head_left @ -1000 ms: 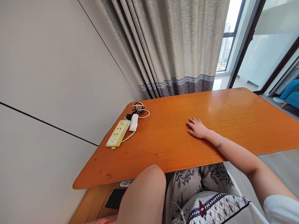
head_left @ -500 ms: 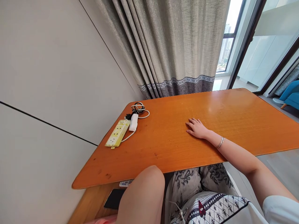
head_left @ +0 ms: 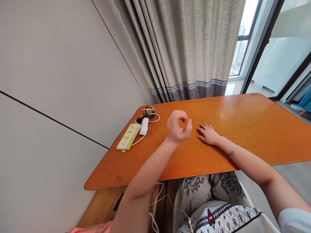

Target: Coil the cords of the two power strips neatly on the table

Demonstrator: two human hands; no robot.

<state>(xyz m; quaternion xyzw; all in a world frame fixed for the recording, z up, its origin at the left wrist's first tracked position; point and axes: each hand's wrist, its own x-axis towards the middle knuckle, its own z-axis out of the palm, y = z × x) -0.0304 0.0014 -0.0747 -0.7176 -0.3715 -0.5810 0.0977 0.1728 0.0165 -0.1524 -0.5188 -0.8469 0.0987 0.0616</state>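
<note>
My left hand (head_left: 178, 127) is raised above the middle of the wooden table (head_left: 238, 129). Its fingers curl round to the thumb in a ring, and the orange tabletop shows through the gap; nothing is held in it. A slight blur lies over this hand. Flat on the tabletop, a little to the right, rests my right hand (head_left: 208, 134) with fingers spread and holding nothing. Two thin bracelets (head_left: 233, 149) circle the right wrist. Left of my left hand, a yellowed power strip (head_left: 128, 137) lies with a white plug adapter (head_left: 144, 126) beside it.
Coiled white and black cables (head_left: 149, 112) lie at the table's far left corner. A pale wall (head_left: 60, 81) borders the left side, and a grey curtain (head_left: 194, 48) hangs behind. Below the near edge are a dark flat object (head_left: 118, 202), white cords (head_left: 153, 221) and pink cloth (head_left: 97, 227).
My left hand has come into view over the table, with its forearm reaching forward. My right hand stays flat on the tabletop. The view has shifted slightly.
</note>
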